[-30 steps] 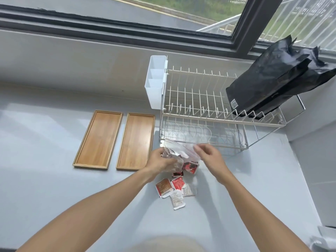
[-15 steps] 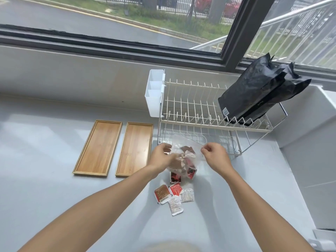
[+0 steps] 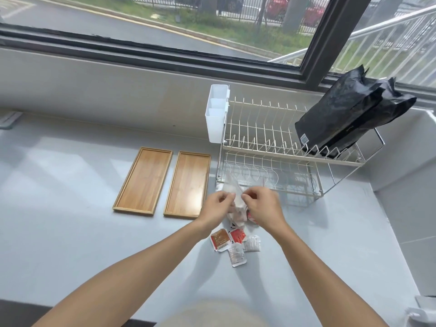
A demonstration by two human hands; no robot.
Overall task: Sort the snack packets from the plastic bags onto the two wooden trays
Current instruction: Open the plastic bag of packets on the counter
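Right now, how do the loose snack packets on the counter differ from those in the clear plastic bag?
The loose snack packets lie flat on the grey counter, untouched; those in the clear plastic bag hang bunched, pinched between the left hand and right hand. Both include red packets.

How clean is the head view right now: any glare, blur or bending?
Head view: daylight from the window leaves pale glare patches on the counter; wide-angle bends the sill; the clear plastic bag between left hand and right hand is hazy; loose packets are sharp, print unreadable.
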